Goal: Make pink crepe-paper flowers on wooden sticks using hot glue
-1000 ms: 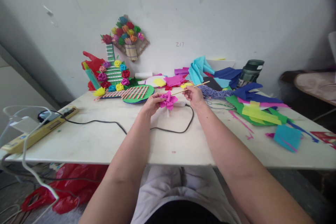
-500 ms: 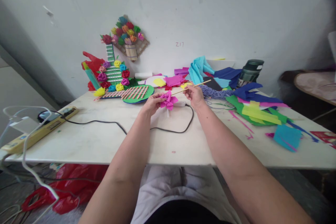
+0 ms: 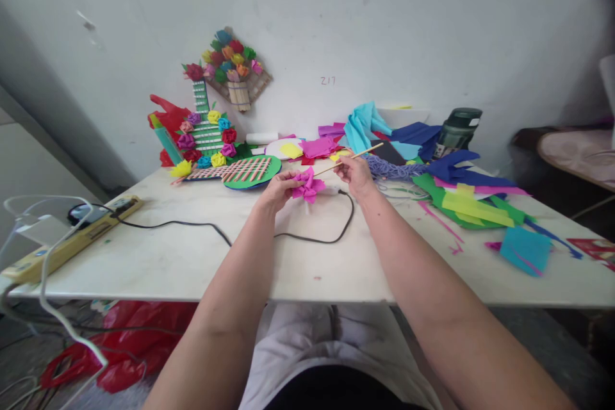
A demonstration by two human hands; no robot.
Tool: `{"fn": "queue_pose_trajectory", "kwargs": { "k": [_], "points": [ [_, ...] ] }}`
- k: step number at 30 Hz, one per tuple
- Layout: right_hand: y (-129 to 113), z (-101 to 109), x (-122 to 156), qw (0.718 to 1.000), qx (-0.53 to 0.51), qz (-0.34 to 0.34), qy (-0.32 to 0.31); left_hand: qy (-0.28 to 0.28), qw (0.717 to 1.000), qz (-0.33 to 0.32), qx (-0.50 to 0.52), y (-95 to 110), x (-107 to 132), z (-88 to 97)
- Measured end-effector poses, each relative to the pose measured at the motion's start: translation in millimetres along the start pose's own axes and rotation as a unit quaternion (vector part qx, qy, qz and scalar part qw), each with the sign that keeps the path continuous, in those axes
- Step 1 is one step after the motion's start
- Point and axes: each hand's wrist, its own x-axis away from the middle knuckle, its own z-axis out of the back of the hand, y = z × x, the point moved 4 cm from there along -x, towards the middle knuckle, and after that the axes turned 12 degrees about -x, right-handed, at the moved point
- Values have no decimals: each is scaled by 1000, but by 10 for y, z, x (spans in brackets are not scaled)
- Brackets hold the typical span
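My left hand [image 3: 282,189] pinches a pink paper flower [image 3: 309,186] by its left side, above the table. A thin wooden stick [image 3: 368,150] is gripped in my right hand [image 3: 354,173]. It slants down to the left, and its lower end meets the top of the flower. Whether the tip is inside the petals or only touching them, I cannot tell. Below and behind the flower a pale tool [image 3: 330,190] joins a black cord [image 3: 353,218]; the flower partly hides it.
A green panel with lattice sticks [image 3: 252,172] and a flower-covered stand [image 3: 207,134] are at the back left. Coloured paper [image 3: 473,205], purple yarn [image 3: 394,168] and a dark bottle [image 3: 457,131] lie or stand right. A power strip [image 3: 72,240] occupies the left edge.
Almost nothing differs. Both hands keep the flower and the stick in nearly the same place, and the view has shifted very slightly.
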Motion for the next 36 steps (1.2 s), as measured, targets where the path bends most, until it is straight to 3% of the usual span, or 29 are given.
{"fn": "queue_pose_trajectory", "kwargs": {
  "k": [7,16,22,27,32,36],
  "points": [
    [-10,7,-5,1000,11,-3,2,12,1000,-4,-10,2,-1,-4],
    [-89,170,-30,994,-49,17,101,75,995,-57,-18,28,-27,63],
    [-167,235,-33,987,-69,47,134,74,995,-65,2,13,-39,82],
    [-82,132,-12,997,-4,-56,58,73,996,-55,17,-5,-50,51],
    [102,-54,93,977,99,-182,-42,82,995,-48,31,-18,-40,-3],
    [173,-167,171,967,139,-192,-95,78,996,-44,30,-16,-22,-65]
  ]
}}
